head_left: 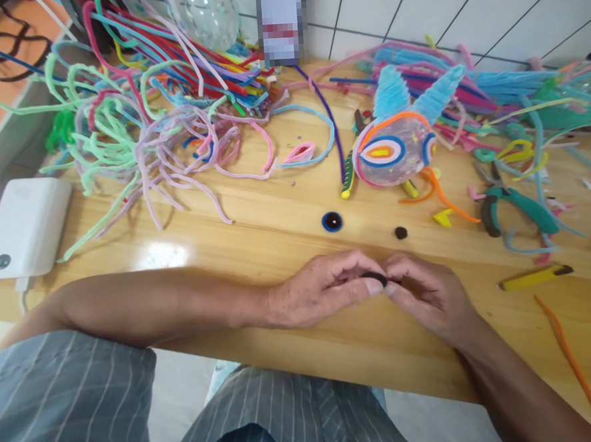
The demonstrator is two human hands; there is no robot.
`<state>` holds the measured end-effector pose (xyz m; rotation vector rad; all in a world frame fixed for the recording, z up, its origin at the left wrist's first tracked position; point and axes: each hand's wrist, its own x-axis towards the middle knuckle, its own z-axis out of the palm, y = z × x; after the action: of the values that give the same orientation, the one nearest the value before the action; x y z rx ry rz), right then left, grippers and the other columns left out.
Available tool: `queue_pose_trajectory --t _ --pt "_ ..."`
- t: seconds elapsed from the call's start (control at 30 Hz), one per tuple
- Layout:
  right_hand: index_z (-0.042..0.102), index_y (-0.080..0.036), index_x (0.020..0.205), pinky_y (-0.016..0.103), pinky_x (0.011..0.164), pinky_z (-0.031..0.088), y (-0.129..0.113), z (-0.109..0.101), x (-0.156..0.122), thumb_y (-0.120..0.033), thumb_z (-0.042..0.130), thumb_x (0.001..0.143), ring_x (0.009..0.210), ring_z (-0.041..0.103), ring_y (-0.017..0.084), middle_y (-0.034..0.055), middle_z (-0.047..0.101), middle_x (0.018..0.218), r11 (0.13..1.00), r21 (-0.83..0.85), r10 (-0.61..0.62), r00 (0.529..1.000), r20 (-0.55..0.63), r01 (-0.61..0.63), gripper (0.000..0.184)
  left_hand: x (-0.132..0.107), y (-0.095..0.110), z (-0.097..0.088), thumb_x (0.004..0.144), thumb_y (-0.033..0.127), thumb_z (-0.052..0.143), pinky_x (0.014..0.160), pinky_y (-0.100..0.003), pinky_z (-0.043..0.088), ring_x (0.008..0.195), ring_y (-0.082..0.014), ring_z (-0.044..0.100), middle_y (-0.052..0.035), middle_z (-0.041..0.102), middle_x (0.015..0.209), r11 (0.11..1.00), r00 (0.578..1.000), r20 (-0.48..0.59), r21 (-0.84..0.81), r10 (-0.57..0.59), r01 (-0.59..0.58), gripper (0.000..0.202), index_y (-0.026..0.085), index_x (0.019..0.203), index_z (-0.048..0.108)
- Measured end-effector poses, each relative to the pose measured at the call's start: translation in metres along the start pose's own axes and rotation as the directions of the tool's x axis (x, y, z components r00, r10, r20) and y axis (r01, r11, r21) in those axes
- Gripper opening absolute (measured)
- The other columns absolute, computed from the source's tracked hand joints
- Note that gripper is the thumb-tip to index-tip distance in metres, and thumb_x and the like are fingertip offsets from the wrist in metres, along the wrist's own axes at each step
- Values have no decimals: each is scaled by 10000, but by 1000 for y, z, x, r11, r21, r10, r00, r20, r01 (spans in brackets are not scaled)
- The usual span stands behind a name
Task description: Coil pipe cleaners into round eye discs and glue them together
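Light wood makes up the tabletop, with striped grey clothes at its near edge. Just over that edge, the left hand and the right hand meet. A small dark fuzzy piece is between them, held up a bit above the wood. The left fingers pinch it. The right fingers are pinched close at its right end, and they hide some of it. Off to the right, an orange fuzzy stick lies near the right arm, and a yellow cutter lies just past it.

Past the hands there is a round black and blue disc. A tiny dark dot sits to its right, and a yellow scrap is farther right. Pliers with green and black handles lie beyond the yellow cutter. A white box with a cable is far to the left.

Farther back sits a clear round body with blue fuzzy ears and a ringed eye. Green and purple fuzzy sticks make a big messy pile at the left. Behind it all is a white tiled wall
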<state>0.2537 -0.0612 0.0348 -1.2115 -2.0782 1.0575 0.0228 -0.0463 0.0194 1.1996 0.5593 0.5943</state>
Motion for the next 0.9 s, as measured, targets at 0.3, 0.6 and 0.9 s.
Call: queue_pose_trajectory --t 0.3,0.6,0.9 --pt "659 -306 844 417 711 534 -1 1 5 -121 651 863 721 643 222 13 676 709 926 -203 -333 942 -51 317 186 -6 4 1 984 391 629 716 -275 479 749 -122 559 -35 639 924 983 998 47 176 41 -48 268 191 1161 607" --pt "753 -353 972 470 824 529 -2 8 -2 -124 745 834 786 701 252 1 733 737 730 -586 -495 863 -101 351 268 -9 -5 9 974 382 643 666 -249 541 661 -79 615 -1 614 886 970 991 -27 -214 -128 119 249 171 1042 530" --pt "716 -226 989 440 802 582 -1 6 1 -76 775 829 788 692 236 26 722 762 679 -646 -550 824 -133 349 227 -5 -12 9 952 384 661 646 -247 543 670 -72 591 -15 601 951 991 996 -65 -126 -62 53 306 175 1120 513"
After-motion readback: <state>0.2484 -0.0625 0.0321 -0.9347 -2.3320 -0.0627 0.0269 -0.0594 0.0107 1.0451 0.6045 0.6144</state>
